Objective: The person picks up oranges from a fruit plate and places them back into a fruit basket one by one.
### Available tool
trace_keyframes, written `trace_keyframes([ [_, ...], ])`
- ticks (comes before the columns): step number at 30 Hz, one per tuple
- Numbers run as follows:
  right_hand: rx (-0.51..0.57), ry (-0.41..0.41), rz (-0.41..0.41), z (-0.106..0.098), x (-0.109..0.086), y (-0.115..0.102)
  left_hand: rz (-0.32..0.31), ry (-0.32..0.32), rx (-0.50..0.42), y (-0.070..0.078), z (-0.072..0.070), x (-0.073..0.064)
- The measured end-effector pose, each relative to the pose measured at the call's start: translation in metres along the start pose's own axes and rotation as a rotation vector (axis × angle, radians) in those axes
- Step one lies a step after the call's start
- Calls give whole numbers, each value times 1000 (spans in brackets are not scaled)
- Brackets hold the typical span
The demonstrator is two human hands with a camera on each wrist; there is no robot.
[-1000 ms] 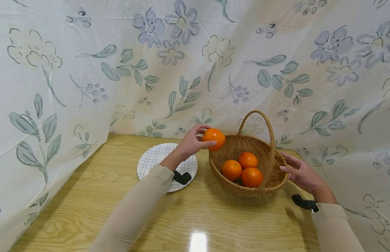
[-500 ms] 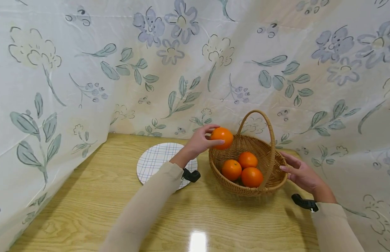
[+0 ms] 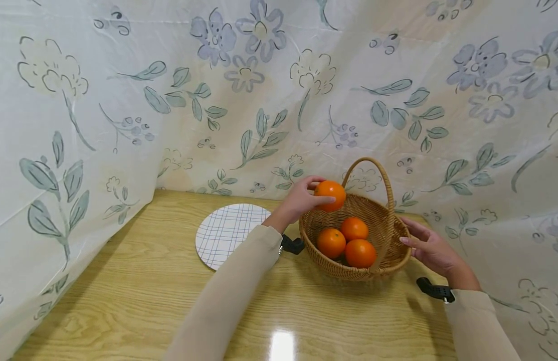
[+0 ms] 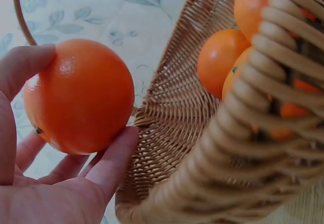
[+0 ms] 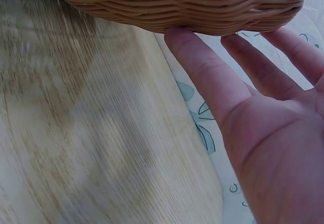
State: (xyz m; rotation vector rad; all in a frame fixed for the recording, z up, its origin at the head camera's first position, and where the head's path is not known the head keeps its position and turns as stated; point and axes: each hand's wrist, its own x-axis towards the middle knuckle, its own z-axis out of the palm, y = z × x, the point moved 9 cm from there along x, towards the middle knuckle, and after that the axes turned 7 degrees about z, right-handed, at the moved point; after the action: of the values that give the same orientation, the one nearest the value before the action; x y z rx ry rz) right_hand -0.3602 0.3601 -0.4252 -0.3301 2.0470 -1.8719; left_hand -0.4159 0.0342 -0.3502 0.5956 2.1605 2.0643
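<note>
My left hand (image 3: 306,196) holds an orange (image 3: 330,195) between thumb and fingers, raised over the left back rim of a wicker basket (image 3: 324,265). In the left wrist view, the held orange (image 4: 81,97) hangs beside the woven rim, its small green stem end facing down and left. Three more oranges (image 3: 354,228) lie together inside the basket. At the basket's right side, my right hand (image 3: 434,250) touches the outer wall with fairly straight fingers. The right wrist view shows its fingertips (image 5: 182,35) against the wicker.
A round white plate (image 3: 229,230) with a blue grid pattern lies left of the basket, partly covered by my left forearm. The basket's tall handle (image 3: 388,195) arches over it. Floral cloth (image 3: 260,125) hangs behind and beside the wooden table (image 3: 139,281).
My left hand has carried the orange to the right, from the basket's left edge to over its back left part. The right hand and the basket have stayed in place.
</note>
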Motion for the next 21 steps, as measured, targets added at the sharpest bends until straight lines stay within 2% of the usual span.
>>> trace_keyframes([
  [7, 0, -11, -6, 0, 1, -1, -57, 20, -8, -7, 11, 8],
  [14, -7, -12, -3, 0, 2, -1, -90, -24, -10, -15, 24, 13],
  [21, -14, -8, -3, 1, 2, -3, -135, -38, -24, -19, 27, 13],
])
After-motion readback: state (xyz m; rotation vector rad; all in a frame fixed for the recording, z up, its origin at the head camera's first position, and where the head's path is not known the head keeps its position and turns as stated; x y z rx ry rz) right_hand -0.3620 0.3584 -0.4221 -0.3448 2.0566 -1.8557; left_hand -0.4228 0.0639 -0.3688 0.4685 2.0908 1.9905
